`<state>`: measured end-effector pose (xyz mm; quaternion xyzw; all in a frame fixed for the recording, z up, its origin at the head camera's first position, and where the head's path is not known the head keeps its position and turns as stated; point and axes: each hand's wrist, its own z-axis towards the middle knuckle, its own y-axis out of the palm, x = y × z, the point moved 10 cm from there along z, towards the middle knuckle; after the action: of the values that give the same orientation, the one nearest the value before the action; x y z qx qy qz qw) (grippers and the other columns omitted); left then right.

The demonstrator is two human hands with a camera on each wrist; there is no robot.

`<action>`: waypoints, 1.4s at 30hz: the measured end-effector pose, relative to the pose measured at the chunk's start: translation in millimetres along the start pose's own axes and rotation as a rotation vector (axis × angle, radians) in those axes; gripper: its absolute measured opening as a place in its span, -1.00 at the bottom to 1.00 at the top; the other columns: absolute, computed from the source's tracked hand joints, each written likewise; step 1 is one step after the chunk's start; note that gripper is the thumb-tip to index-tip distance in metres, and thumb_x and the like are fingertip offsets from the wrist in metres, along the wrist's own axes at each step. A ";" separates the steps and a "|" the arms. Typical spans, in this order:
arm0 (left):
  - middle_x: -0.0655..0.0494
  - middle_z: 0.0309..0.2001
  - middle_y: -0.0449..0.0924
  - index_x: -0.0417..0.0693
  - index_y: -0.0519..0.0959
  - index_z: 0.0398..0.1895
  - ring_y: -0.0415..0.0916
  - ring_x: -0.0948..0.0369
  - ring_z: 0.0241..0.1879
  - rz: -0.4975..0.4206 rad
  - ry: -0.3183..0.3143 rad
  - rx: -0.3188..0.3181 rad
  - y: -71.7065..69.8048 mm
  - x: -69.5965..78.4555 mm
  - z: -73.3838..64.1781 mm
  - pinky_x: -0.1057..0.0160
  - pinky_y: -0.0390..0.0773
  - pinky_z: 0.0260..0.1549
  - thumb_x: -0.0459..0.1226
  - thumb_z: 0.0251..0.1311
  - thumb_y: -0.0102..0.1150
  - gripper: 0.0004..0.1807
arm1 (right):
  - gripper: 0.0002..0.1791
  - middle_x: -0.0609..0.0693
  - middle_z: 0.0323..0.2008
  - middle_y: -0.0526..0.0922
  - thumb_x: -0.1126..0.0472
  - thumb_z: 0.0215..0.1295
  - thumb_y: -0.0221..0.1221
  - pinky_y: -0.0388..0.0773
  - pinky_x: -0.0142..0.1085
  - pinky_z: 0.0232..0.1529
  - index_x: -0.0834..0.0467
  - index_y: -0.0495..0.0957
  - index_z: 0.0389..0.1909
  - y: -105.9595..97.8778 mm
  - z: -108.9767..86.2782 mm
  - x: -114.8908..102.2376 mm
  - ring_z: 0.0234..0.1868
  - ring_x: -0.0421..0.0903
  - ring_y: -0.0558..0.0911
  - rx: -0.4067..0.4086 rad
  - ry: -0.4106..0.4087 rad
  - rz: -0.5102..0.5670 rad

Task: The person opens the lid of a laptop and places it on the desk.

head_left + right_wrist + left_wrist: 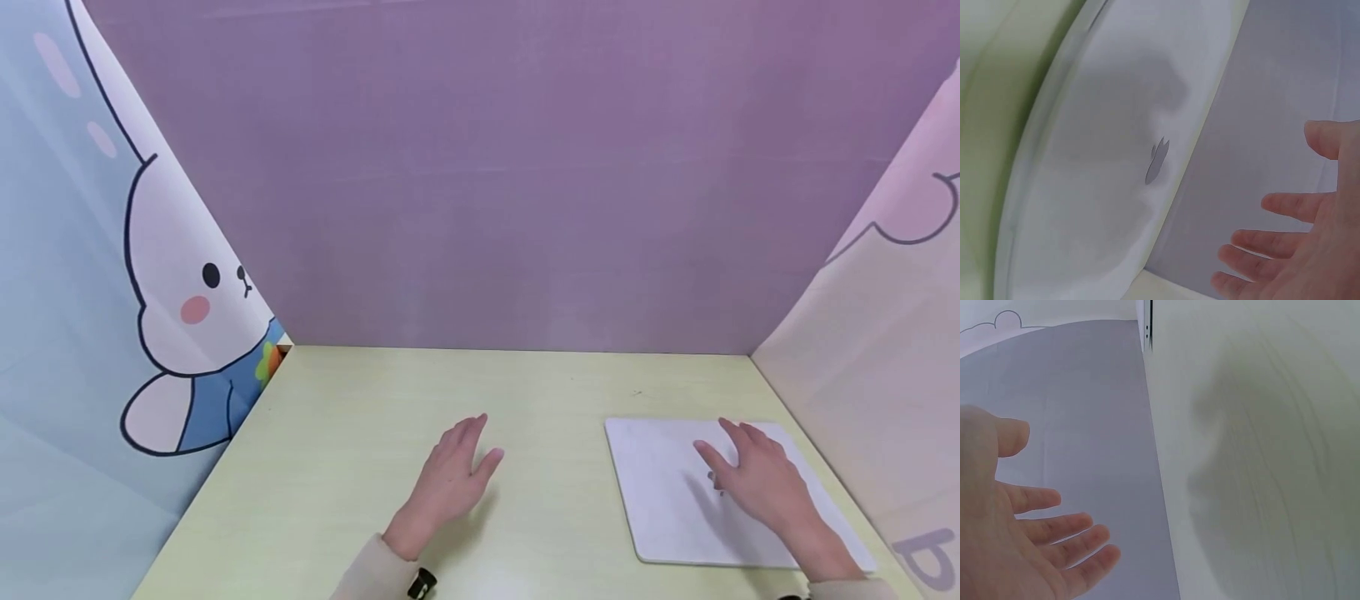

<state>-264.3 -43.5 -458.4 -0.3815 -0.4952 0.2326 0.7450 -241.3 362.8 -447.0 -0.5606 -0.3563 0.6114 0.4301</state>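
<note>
A closed silver laptop (pixel 660 492) lies flat on the right part of the pale table, its lid up. In the right wrist view the shiny apple-shaped logo (pixel 1157 164) shows on the lid. My right hand (pixel 765 483) hovers above the laptop with fingers spread, its shadow falling on the lid; part of the logo shows beside the thumb. Over the bare tabletop left of the laptop hangs my left hand (pixel 450 487), thumb apart from the fingers and nothing held. Both palms face inward.
The light yellow-green table (pixel 360 417) meets a purple cloth backdrop (pixel 480 183) at its far edge. A blue cloth with a cartoon rabbit (pixel 195 275) borders the left side, and a pale printed cloth (pixel 885 350) stands close along the right.
</note>
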 end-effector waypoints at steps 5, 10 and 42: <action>-0.18 0.44 0.30 -0.11 0.23 0.54 0.25 -0.17 0.41 -0.008 0.000 -0.016 5.1 3.9 1.0 -0.22 0.32 0.31 0.17 0.55 -0.21 -0.28 | -0.14 0.64 0.28 0.24 -0.26 0.52 -0.03 0.26 0.51 0.02 0.46 0.24 0.40 -0.9 0.7 10.6 0.21 0.65 0.24 0.008 0.008 -0.012; -0.18 0.44 0.31 -0.11 0.23 0.54 0.26 -0.17 0.41 -0.018 -0.004 -0.023 9.5 6.5 1.3 -0.22 0.30 0.32 0.17 0.54 -0.21 -0.27 | -0.14 0.62 0.25 0.28 -0.25 0.52 -0.02 0.27 0.49 0.04 0.48 0.24 0.39 -2.7 1.2 19.9 0.21 0.62 0.26 0.014 0.009 -0.008; -0.18 0.40 0.37 -0.15 0.27 0.51 0.34 -0.12 0.35 0.084 0.064 -0.065 26.5 27.4 2.9 -0.17 0.40 0.24 0.13 0.55 -0.18 -0.30 | -0.22 0.65 0.20 0.33 -0.16 0.55 -0.01 0.30 0.39 0.09 0.54 0.31 0.29 3.9 -1.1 76.6 0.18 0.58 0.33 0.026 0.024 0.007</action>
<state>-255.1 -6.7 -463.6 -0.4332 -0.4620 0.2352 0.7373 -240.8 432.1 -479.7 -0.5635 -0.3411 0.6109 0.4393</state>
